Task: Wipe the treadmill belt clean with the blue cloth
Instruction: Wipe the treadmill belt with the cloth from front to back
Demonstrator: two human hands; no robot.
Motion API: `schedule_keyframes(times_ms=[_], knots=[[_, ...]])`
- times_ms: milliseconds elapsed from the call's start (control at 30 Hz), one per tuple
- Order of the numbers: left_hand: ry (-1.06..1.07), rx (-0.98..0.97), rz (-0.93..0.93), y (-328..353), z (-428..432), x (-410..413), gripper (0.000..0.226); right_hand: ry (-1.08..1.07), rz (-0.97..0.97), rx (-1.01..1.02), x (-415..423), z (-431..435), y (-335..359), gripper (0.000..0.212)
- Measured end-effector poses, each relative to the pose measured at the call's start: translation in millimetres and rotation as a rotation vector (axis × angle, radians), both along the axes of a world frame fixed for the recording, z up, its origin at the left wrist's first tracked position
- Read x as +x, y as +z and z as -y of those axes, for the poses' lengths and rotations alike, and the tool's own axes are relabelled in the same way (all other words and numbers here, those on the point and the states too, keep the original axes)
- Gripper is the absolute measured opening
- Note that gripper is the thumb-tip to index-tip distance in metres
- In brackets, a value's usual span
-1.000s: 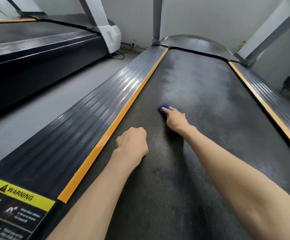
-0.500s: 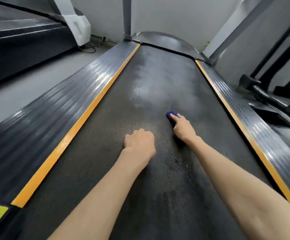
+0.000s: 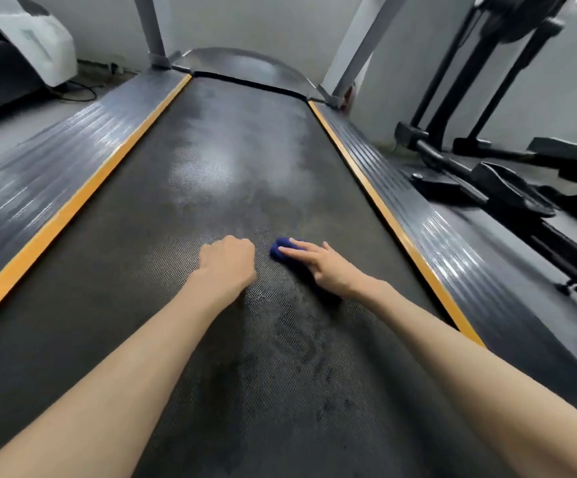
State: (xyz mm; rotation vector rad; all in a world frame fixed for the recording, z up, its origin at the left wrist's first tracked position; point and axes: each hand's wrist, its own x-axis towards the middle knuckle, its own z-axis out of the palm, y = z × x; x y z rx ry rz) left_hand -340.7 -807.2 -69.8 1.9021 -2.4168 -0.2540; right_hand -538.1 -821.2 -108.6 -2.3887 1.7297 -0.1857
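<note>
A grey-walled gym room, with a neighbouring treadmill (image 3: 28, 46) at far left, frames the dark treadmill belt (image 3: 163, 270), which runs between orange-edged rails. The left side rail (image 3: 56, 167) shows less of its length than a second ago, the view having swung rightward. On the belt the left hand (image 3: 226, 262) rests as a closed fist, knuckles down and holding nothing, as it did half a second back. Just beside it lies the blue cloth (image 3: 280, 248), bunched under the straight, flat fingers of the right hand (image 3: 328, 267), which presses it to the belt. The cloth has come back from ahead of the fist to level with it. Dark streaks (image 3: 301, 339) mark the belt nearer the camera. Past the right side rail (image 3: 452, 236), a black exercise machine (image 3: 487, 167) now fills more of the view.
</note>
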Motion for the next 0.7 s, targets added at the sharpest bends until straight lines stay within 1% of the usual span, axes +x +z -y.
schedule_keyframes(times_ms=[100,133,167,200,233,300,367,433,467,500,567,633,700], knots=[[-0.082,-0.034,0.086,-6.9,-3.4,-0.4,0.041,-0.435,-0.114,0.031,-36.5,27.4,12.2,0.064],[-0.094,-0.032,0.094,-8.6,-2.9,0.6,0.043,-0.53,-0.117,0.026,-41.5,33.5,13.8,0.06],[-0.094,-0.021,0.086,-9.3,-1.9,2.6,0.044,-0.558,-0.113,0.01,-38.1,38.5,13.9,0.055],[-0.084,-0.002,0.059,-9.1,-0.4,5.3,0.045,-0.516,-0.089,-0.002,-28.3,43.2,12.3,0.054],[-0.064,0.024,0.018,-8.0,0.2,8.2,0.046,-0.412,-0.057,-0.002,-13.7,46.1,9.1,0.058],[-0.013,0.058,-0.051,-3.6,1.6,12.1,0.047,-0.127,0.022,0.002,27.4,44.6,0.9,0.067],[0.006,0.059,-0.054,-0.4,5.2,11.0,0.044,0.129,0.078,0.053,65.5,38.0,0.4,0.069],[0.029,0.055,-0.056,3.7,10.5,7.7,0.04,0.257,0.089,0.091,72.1,45.3,1.7,0.066],[0.043,0.063,-0.062,6.7,12.6,6.7,0.039,0.238,0.083,0.08,63.8,55.0,1.9,0.065],[0.052,0.071,-0.07,9.3,14.6,6.5,0.038,0.156,0.068,0.048,48.4,67.7,2.4,0.066],[0.059,0.091,-0.077,10.7,16.0,7.6,0.037,-0.132,-0.018,-0.018,5.1,95.1,4.2,0.066],[0.052,0.092,-0.043,9.5,14.1,8.5,0.036,-0.379,-0.083,-0.026,-30.4,110.6,10.9,0.055],[0.038,0.075,-0.003,6.6,10.5,9.2,0.033,-0.431,-0.092,-0.009,-25.0,119.0,15.8,0.047]])
